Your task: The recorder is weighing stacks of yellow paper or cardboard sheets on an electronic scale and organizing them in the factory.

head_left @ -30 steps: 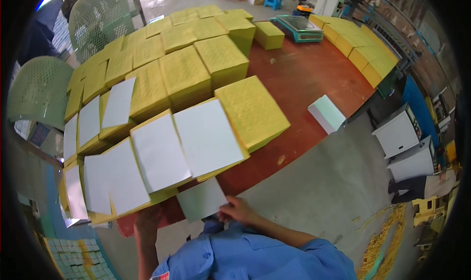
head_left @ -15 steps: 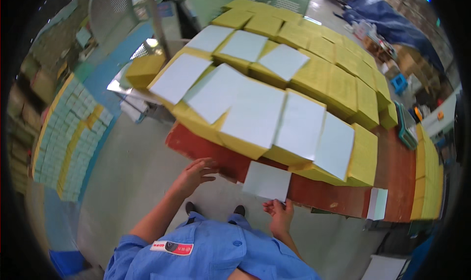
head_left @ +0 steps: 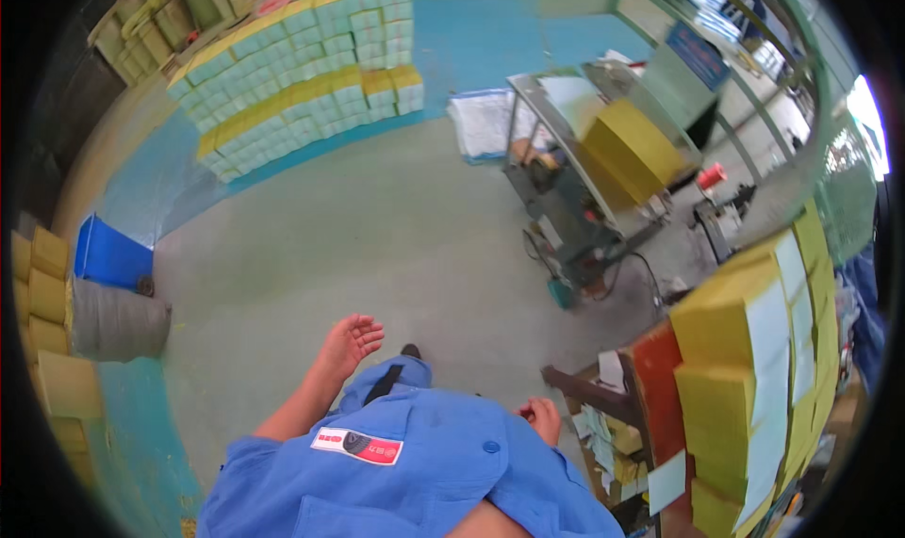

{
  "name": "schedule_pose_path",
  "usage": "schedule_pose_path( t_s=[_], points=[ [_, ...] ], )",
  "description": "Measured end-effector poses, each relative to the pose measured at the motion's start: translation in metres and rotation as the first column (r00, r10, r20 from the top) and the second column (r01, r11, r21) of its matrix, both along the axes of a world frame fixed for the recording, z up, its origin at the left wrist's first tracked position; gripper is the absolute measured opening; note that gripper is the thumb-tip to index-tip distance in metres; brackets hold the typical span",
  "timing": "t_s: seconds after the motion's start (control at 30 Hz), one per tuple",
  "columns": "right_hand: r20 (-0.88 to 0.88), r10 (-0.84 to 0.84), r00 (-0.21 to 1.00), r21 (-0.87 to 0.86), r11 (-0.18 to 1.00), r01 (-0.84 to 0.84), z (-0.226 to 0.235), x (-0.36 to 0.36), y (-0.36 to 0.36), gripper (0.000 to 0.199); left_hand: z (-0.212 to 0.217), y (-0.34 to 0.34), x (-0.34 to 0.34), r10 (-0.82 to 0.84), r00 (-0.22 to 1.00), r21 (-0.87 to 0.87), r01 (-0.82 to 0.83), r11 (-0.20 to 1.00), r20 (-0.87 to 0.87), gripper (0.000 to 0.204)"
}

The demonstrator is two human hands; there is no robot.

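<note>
My left hand (head_left: 351,343) is held out over the grey floor, palm partly up and fingers slightly apart, with nothing in it. Close to my blue jacket, my right hand (head_left: 542,417) has its fingers curled in; whether anything is inside them is hidden. To the right stands a red-brown table (head_left: 657,354) with yellow paper-wrapped blocks (head_left: 714,387) on it. White sheets (head_left: 768,350) lie over several of the blocks. One loose white card (head_left: 667,481) rests at the table's edge, apart from my right hand.
A metal cart (head_left: 566,152) carrying a yellow block (head_left: 633,147) stands ahead on the right. Farther off, pale green bundles (head_left: 302,95) are stacked in rows on blue flooring. A blue bin (head_left: 113,252) and a grey roll (head_left: 121,319) sit at left. Papers (head_left: 603,444) fill a space under the table.
My view has turned left, so the table has swung to the right side. My right hand has left the white card, which stays at the table's edge. My left hand is now away from the table.
</note>
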State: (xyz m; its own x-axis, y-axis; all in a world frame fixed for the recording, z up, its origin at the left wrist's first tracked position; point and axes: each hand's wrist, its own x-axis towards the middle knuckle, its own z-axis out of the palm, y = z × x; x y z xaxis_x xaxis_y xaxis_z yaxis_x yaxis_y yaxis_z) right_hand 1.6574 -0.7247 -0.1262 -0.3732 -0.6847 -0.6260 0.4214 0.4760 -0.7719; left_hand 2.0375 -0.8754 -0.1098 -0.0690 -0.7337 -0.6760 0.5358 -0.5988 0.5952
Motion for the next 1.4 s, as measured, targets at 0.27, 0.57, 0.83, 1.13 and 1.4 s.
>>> schedule_pose_path(
  t_s=[0.27,0.57,0.83,1.13,1.4],
  points=[
    [0.159,0.212,0.964,0.063,0.972,-0.224,-0.001,0.131,-0.221,0.012,0.027,-0.154,0.141,0.046,0.987,0.001,-0.047,0.999,0.156,0.032],
    [0.24,0.256,0.936,0.01,0.964,-0.266,-0.082,0.179,-0.481,0.015,-0.117,-0.271,0.325,-0.516,0.515,0.376,0.357,0.855,0.685,0.038],
    [0.081,0.52,0.85,-0.08,0.854,-0.514,0.015,0.247,-0.776,0.015,-0.155,-0.438,0.457,-0.34,-0.131,0.313,0.762,0.567,0.931,0.029],
    [0.065,0.358,0.931,-0.096,0.931,-0.352,0.006,0.245,-1.001,0.017,-0.163,-0.764,0.441,-0.167,-0.111,0.171,0.897,0.407,0.98,0.027],
    [0.032,0.131,0.991,-0.164,0.979,-0.125,-0.023,0.188,-1.156,0.02,-0.06,-1.179,0.272,-0.299,0.752,0.026,0.352,0.936,0.587,0.025]
  ],
)
